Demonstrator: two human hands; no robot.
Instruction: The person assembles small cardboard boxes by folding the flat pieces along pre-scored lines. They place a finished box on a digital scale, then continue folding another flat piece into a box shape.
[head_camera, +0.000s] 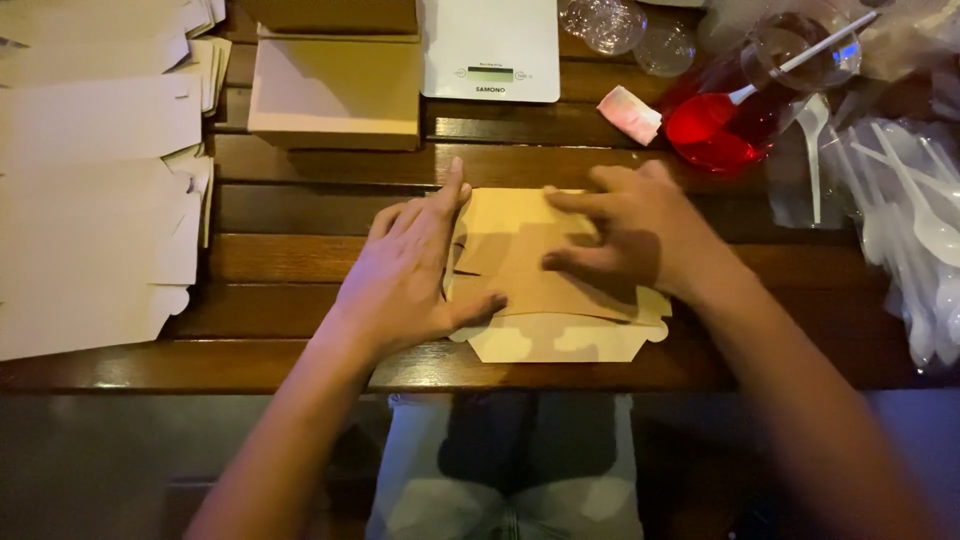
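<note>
Lying flat near the tabletop's (300, 260) near edge, a brown cardboard box blank (555, 300) has its long axis running left-right, w/ its scalloped lower flap pointing toward the near edge & slightly overhanging it. One blank under the hands.

Left hand (415, 270) is open, palm down, fingers spread & pointing far; it presses on the blank's left edge, thumb (480, 310) lying across the card. Right hand (625, 235) is open too, fingers (575, 200) bent & pointing left, tips pressing on the blank's upper middle. Neither hand grips anything; both just press flat.

Far left: a pile of pale flat blanks (95, 190), overlapping, count unclear. Far centre: one folded brown box (335, 90), w/ a 2nd box just behind it, partly cut off. Right of those: one white kitchen scale (490, 50). Far right: one clear cup of red liquid (725, 125) w/ a white spoon (800, 55) in it, a small pink-white packet (630, 113) just left of it, & 2-3 clear lids (630, 30) beyond. Right edge: a heap of white plastic spoons in clear wrap (900, 220), too many to count.
</note>
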